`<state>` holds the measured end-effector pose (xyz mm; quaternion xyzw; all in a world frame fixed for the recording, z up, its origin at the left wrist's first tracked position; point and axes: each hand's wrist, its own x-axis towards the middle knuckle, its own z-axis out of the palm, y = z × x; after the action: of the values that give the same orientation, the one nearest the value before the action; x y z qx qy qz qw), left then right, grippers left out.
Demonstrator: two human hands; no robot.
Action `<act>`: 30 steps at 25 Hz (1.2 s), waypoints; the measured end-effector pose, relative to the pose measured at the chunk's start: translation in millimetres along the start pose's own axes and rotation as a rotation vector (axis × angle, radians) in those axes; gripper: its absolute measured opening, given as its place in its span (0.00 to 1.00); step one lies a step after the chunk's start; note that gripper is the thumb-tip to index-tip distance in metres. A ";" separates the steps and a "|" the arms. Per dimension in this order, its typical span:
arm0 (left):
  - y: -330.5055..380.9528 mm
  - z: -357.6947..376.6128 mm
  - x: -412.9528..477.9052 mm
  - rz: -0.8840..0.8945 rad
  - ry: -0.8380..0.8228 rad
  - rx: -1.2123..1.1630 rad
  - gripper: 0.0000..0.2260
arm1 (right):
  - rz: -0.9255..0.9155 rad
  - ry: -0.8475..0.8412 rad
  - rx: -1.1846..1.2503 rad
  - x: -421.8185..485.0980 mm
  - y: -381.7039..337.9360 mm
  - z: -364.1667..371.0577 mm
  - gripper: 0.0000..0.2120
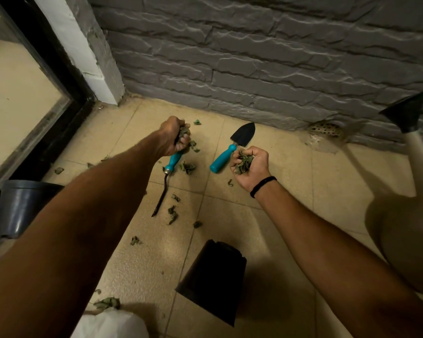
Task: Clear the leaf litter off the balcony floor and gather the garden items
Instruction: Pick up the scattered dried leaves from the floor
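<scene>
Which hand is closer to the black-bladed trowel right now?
Right. The right hand, holding leaves, is right beside the trowel's teal handle. The left hand, also clutching leaves, is farther off to the trowel's left, over the other teal-handled tool.

No readable text, label, brand, number or sign on any tool, pot, wall or floor.
</scene>
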<state>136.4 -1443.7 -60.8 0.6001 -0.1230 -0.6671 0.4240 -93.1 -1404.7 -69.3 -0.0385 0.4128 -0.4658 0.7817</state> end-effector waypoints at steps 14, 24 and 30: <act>11.1 24.2 67.1 0.564 0.435 1.264 0.14 | -0.005 0.128 -0.461 25.3 -8.8 -28.4 0.12; -0.6 40.3 87.0 0.661 0.487 1.507 0.08 | -0.040 0.206 -0.633 14.9 -18.0 -44.2 0.17; 1.9 53.2 76.8 0.595 0.526 1.098 0.11 | -0.602 0.054 -1.910 -2.0 11.2 -65.6 0.23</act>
<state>95.2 -1518.0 -99.7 0.8114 -0.4966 -0.1946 0.2392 -130.4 -1375.6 -116.1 -0.7424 0.6046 -0.1184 0.2631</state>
